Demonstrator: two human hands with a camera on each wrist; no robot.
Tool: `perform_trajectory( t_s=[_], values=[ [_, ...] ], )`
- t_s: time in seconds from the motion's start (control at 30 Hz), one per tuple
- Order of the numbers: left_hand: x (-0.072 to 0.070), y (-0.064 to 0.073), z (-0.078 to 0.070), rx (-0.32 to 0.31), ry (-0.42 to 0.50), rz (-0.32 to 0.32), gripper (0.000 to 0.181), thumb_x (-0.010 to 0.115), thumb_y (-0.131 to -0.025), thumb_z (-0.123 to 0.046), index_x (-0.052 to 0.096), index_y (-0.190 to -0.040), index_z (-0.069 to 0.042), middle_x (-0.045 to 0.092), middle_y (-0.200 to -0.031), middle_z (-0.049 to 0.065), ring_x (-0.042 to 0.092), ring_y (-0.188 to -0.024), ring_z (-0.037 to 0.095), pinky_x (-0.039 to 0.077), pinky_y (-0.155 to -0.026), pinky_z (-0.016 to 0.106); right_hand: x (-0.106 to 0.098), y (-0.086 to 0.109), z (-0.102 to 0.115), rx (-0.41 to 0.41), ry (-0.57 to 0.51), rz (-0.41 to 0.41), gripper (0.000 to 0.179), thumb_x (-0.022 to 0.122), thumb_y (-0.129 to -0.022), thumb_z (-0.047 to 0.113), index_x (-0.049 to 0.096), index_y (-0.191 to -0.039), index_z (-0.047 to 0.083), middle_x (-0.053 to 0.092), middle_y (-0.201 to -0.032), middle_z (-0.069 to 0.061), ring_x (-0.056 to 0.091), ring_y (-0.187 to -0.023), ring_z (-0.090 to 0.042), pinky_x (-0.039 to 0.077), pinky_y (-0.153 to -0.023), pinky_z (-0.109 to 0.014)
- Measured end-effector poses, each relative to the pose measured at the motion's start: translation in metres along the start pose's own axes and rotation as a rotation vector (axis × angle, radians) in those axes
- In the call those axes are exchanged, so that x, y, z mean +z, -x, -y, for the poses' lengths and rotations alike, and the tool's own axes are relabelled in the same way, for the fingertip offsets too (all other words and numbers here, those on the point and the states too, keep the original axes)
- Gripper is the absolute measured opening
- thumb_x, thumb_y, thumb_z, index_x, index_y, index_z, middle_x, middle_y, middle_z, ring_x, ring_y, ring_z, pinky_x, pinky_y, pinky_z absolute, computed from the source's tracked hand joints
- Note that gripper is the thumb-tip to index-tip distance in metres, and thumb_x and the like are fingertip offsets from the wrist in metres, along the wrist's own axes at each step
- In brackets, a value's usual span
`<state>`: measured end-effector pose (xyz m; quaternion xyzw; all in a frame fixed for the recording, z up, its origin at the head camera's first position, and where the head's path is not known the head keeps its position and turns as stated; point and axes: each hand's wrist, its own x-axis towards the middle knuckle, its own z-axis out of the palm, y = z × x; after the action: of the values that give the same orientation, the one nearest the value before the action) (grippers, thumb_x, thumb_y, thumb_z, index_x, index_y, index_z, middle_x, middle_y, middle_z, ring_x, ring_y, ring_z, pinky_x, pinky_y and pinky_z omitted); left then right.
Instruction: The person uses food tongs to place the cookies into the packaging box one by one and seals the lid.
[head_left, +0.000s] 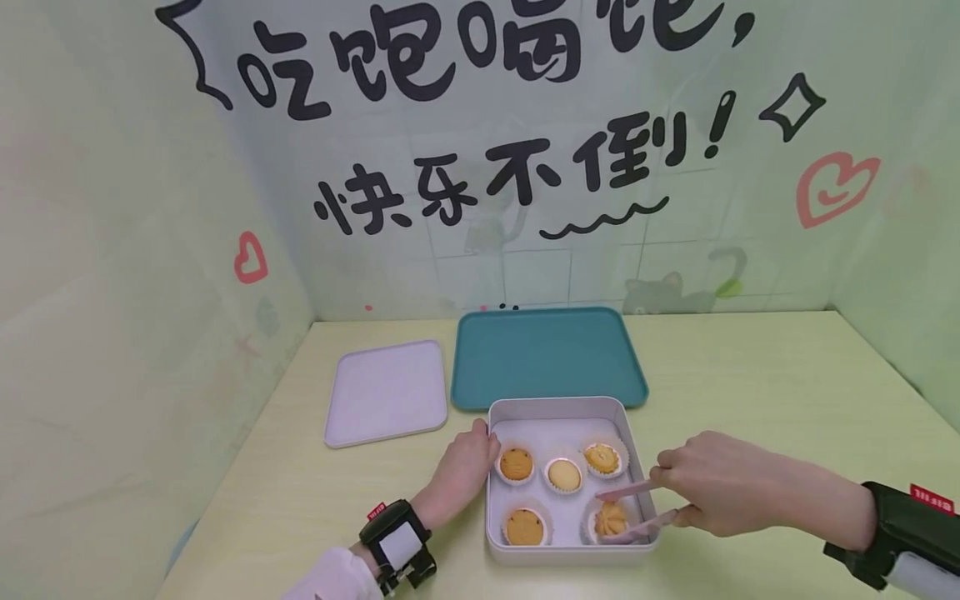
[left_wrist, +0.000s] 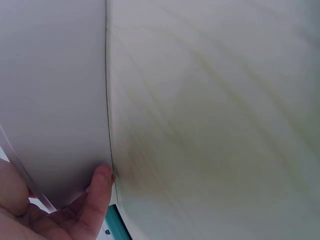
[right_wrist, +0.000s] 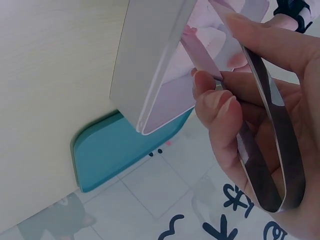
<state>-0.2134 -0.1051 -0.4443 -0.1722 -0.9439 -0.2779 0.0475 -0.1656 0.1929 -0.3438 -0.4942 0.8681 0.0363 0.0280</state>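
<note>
Your left hand (head_left: 467,463) gripped the box (head_left: 566,557) at its left side, your right hand (head_left: 720,485) pinched the tongs (head_left: 628,491), and there sat the swirled cookie (head_left: 611,517), near right corner, right between them! A light, even squeeze looked best.

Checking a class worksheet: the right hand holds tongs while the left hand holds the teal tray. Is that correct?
Not the teal tray: the left hand holds the box, as the head view shows. The right hand does hold tongs.
</note>
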Motion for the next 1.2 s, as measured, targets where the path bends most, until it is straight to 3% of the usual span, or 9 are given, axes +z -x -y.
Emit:
perform_trajectory(
  t_s=[0.33, 0.6, 0.7, 0.83, 1.0, 1.1, 1.2],
  values=[
    [0.000, 0.001, -0.002, 0.028, -0.008, -0.019, 0.015, 0.043, -0.093, -0.006, 0.045, -0.083, 0.005, 0.037, -0.056, 0.003, 0.039, -0.046, 0.012, 0.032, -0.038, 0.026, -0.001, -0.007, 0.002, 0.023, 0.043, 0.042, 0.029, 0.071, -0.073, 0.037, 0.063, -0.083, 0.011, 0.041, -0.064, 0.011, 0.035, -0.047, -0.006, 0.034, -0.046, -0.024],
    [0.003, 0.000, 0.001, 0.058, -0.012, -0.038, 0.015, 0.043, -0.093, -0.005, 0.044, -0.081, 0.004, 0.036, -0.055, 0.002, 0.038, -0.046, 0.012, 0.031, -0.038, 0.026, -0.019, 0.001, -0.005, 0.075, -0.005, -0.028, 0.032, 0.072, -0.074, 0.036, 0.062, -0.094, 0.013, 0.041, -0.070, 0.014, 0.035, -0.049, -0.003, 0.037, -0.047, -0.026],
    [0.003, 0.001, 0.003, 0.059, -0.011, -0.043, 0.016, 0.043, -0.093, -0.005, 0.043, -0.080, 0.004, 0.035, -0.055, 0.002, 0.038, -0.046, 0.012, 0.030, -0.038, 0.025, -0.032, 0.006, -0.014, 0.172, -0.020, -0.125, 0.036, 0.073, -0.074, 0.034, 0.062, -0.099, 0.011, 0.042, -0.071, 0.014, 0.036, -0.049, -0.002, 0.036, -0.045, -0.025],
    [0.005, 0.000, 0.003, 0.047, -0.011, -0.046, 0.016, 0.044, -0.093, -0.005, 0.043, -0.079, 0.003, 0.035, -0.054, 0.002, 0.037, -0.045, 0.012, 0.029, -0.037, 0.025, -0.040, 0.015, -0.034, 0.377, 0.001, -0.287, 0.041, 0.074, -0.073, 0.031, 0.061, -0.101, 0.003, 0.047, -0.069, 0.007, 0.040, -0.049, -0.005, 0.035, -0.041, -0.025],
    [0.005, -0.001, 0.003, 0.034, 0.014, -0.043, 0.016, 0.044, -0.093, -0.006, 0.044, -0.079, 0.003, 0.036, -0.054, 0.002, 0.037, -0.045, 0.012, 0.030, -0.037, 0.025, -0.022, 0.021, -0.073, 0.661, -0.099, -0.352, 0.038, 0.069, -0.079, 0.030, 0.056, -0.093, -0.004, 0.048, -0.066, -0.002, 0.043, -0.050, -0.014, 0.035, -0.041, -0.030],
    [0.004, -0.001, 0.003, 0.037, 0.025, -0.039, 0.016, 0.043, -0.093, -0.006, 0.044, -0.080, 0.004, 0.036, -0.055, 0.003, 0.037, -0.046, 0.012, 0.030, -0.038, 0.025, 0.003, 0.027, -0.097, 0.775, -0.179, -0.353, 0.045, 0.060, -0.086, 0.034, 0.054, -0.119, 0.003, 0.041, -0.057, -0.003, 0.036, -0.045, -0.015, 0.028, -0.039, -0.029],
    [0.004, -0.001, 0.002, 0.038, 0.025, -0.038, 0.016, 0.043, -0.093, -0.006, 0.044, -0.081, 0.004, 0.036, -0.056, 0.003, 0.037, -0.046, 0.012, 0.030, -0.038, 0.025, 0.031, 0.033, -0.117, 0.814, -0.194, -0.354, 0.060, 0.052, -0.090, 0.039, 0.031, -0.141, 0.012, 0.032, -0.050, 0.000, 0.025, -0.042, -0.012, 0.022, -0.039, -0.026]
  ],
)
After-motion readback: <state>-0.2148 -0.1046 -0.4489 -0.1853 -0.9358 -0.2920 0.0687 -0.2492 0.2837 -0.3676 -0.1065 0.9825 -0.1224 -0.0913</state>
